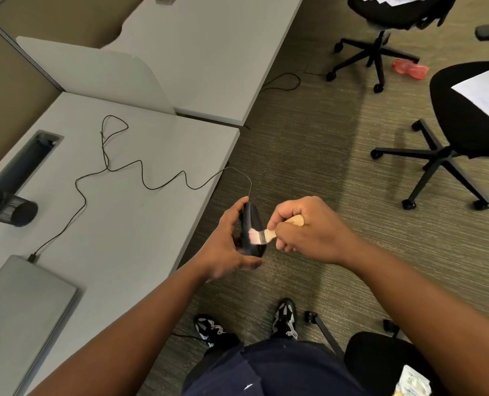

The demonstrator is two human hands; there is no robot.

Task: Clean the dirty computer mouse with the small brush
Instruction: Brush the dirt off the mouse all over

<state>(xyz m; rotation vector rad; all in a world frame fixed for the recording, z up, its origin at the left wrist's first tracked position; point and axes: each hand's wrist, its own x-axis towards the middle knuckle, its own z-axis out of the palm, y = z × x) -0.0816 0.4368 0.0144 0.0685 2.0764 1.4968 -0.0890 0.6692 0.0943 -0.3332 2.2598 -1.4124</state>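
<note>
My left hand (226, 247) grips a black wired computer mouse (251, 224), held on edge in the air just past the desk's right edge. My right hand (303, 230) grips the wooden handle of a small brush (261, 235). Its pale bristles touch the mouse's side. The mouse's thin black cable (140, 172) runs up from the mouse and loops back across the grey desk (117, 224) to a closed grey laptop (23, 304) at the near left.
A black mesh cup (11, 210) lies at the desk's left edge beside a cable slot (28, 158). Black office chairs (466, 132) with papers stand on the carpet to the right. A red wrapper (410, 68) lies on the floor. My feet (286, 318) are below.
</note>
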